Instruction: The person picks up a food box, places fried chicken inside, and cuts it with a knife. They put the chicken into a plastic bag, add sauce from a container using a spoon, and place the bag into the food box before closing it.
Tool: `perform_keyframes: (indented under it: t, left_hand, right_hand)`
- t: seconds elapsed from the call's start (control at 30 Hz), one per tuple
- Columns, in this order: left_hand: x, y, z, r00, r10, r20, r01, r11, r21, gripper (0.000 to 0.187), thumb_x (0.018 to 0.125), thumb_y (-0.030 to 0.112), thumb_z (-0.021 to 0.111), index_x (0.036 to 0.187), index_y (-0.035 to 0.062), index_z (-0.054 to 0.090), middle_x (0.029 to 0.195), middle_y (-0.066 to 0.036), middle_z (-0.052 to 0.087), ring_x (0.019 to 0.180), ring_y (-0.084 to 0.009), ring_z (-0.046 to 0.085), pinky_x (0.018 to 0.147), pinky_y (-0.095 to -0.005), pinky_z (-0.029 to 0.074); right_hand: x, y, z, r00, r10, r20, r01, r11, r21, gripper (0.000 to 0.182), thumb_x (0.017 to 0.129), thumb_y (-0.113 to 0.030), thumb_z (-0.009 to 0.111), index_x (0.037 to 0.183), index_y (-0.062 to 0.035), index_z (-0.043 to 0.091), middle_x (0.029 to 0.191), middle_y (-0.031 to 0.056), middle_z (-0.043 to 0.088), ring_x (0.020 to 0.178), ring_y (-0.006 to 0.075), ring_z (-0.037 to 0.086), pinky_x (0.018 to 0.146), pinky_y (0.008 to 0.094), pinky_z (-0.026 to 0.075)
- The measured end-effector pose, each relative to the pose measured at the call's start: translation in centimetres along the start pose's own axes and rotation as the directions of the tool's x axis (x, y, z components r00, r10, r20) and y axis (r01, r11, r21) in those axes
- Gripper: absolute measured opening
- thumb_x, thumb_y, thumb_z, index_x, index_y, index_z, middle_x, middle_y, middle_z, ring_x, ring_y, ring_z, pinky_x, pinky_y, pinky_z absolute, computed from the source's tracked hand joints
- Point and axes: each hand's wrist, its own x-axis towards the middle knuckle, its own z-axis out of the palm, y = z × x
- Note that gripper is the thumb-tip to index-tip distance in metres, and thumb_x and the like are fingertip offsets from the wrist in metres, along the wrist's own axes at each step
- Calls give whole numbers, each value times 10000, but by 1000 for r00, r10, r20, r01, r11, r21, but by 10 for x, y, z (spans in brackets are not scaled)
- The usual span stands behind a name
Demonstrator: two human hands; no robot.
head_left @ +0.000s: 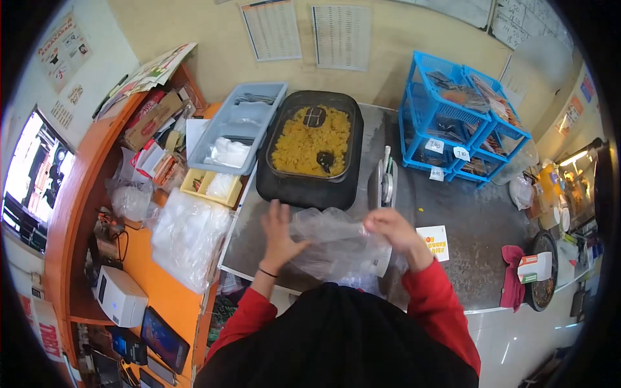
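A clear plastic bag (333, 242) spreads out in front of my body at the near edge of the metal counter. My right hand (393, 229) is closed, pinching the bag's upper right part. At its left side, my left hand (278, 238) is open, fingers spread and thumb reaching to the plastic. Just beyond the bag stands a black pan (310, 195) with a clear-walled tray of yellow crumbly food (304, 145). Metal tongs (386, 181) lie to the right of the pan, above my right hand.
A light blue tray (242, 132) and a yellow divided box (207, 187) sit left of the pan. A stack of plastic bags (191, 233) lies on the orange desk. Blue baskets (453, 116) stand back right. A printed card (433, 242) lies beside my right hand.
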Motion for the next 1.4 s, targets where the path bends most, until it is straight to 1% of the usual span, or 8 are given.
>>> perform_keyframes:
  t: [0.1,0.2,0.37,0.5,0.83,1.07,1.2,1.4]
  left_hand:
    - [4,36,26,990,31,136,37,879,-475,587,656,182,626,1173,30,393,1002,-189,535,914,-323,511,840,-361,365]
    - [6,28,49,926,-145,350,347,693,-632,435,686,127,576,1089,12,459,957,-155,554,840,-267,543,764,-313,414]
    - [-20,3,67,647,-334,686,740,56,-670,265,734,57,514,995,15,507,838,-57,561,747,-143,540,665,-265,441]
    - [-53,-25,75,480,-461,746,773,-180,-608,240,750,41,506,987,8,511,844,-54,549,748,-119,527,677,-260,442]
    - [-97,-107,51,723,-668,177,691,709,-142,267,754,168,533,952,-9,511,810,-205,586,759,-349,575,673,-373,458]
    - [-72,-74,36,478,-705,524,804,109,-585,339,655,87,656,872,-18,418,730,-103,549,589,-161,561,480,-275,467]
    - [-86,-73,54,596,-714,368,763,360,-537,500,562,103,747,898,5,389,765,-92,548,639,-171,545,567,-277,463]
    - [-83,-49,50,692,-629,355,685,416,-598,454,575,140,743,874,0,432,772,-109,561,689,-205,547,648,-308,437]
  right_hand:
    - [33,-43,-23,950,245,194,-203,956,-213,176,807,-203,552,794,-31,587,650,-9,519,599,83,462,544,237,377]
    - [56,-55,-14,468,-850,-242,51,300,-953,142,780,-137,559,877,-34,567,722,59,520,657,168,485,608,278,390]
    - [47,49,64,919,-353,-178,177,770,-612,140,717,-21,490,858,-18,491,820,157,495,771,281,509,645,349,415]
    - [51,156,78,964,-119,-238,-145,515,-845,213,737,-91,513,940,-43,471,868,180,500,853,306,520,688,411,430]
    - [46,167,27,865,381,-326,-420,196,-886,751,574,-402,718,1121,1,397,1031,169,537,978,306,514,792,377,429]
    - [-11,59,15,965,263,-8,-196,699,-688,752,604,-235,716,1229,-44,343,1122,205,471,1003,328,489,829,357,410]
    - [-77,59,-64,501,189,-845,-865,76,-496,1021,534,-364,741,1330,-178,130,1328,242,176,1205,382,236,884,552,288]
    - [-97,119,-95,293,295,-909,-956,116,-271,1113,500,-435,712,1341,-186,26,1337,247,121,1213,426,175,904,595,221]
